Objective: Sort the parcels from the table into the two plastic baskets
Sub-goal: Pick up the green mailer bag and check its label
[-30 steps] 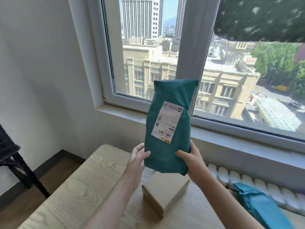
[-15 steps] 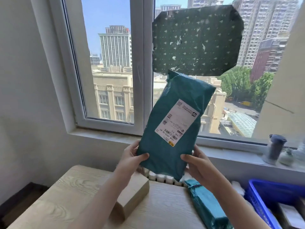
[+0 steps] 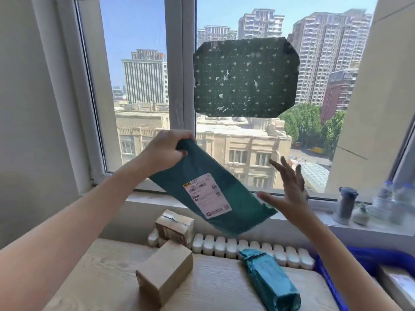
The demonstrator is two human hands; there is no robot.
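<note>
A pale wood-grain table [image 3: 107, 272] stands under a wide window [image 3: 179, 86] that looks onto city buildings and trees, with a white ribbed radiator [image 3: 226, 245] running along the table's far edge below the sill. A dark green patterned sheet [image 3: 246, 77] is stuck on the right pane. Held up in the air above the table is a dark green parcel bag [image 3: 213, 189] with a white shipping label [image 3: 207, 198] facing the camera; it slants from upper left to lower right. The left hand [image 3: 166, 151] grips the bag's upper left end, fingers curled round the bunched plastic. The right hand [image 3: 287, 189] is spread with straight fingers by the bag's lower right edge, its thumb at or just beside the plastic; the blur there hides whether it touches. On the table, a plain cardboard box [image 3: 166, 274] sits near the left, and a second, taped cardboard box [image 3: 175, 226] sits farther back against the radiator. A teal wrapped parcel [image 3: 271, 281] lies to the right of the boxes, its long side running from far to near. At the right edge a blue plastic basket [image 3: 325, 272] is partly in view with something pale inside. On the sill at the far right stand a dark bottle [image 3: 347, 204] and some clear bottles [image 3: 395, 203], blurred.
</note>
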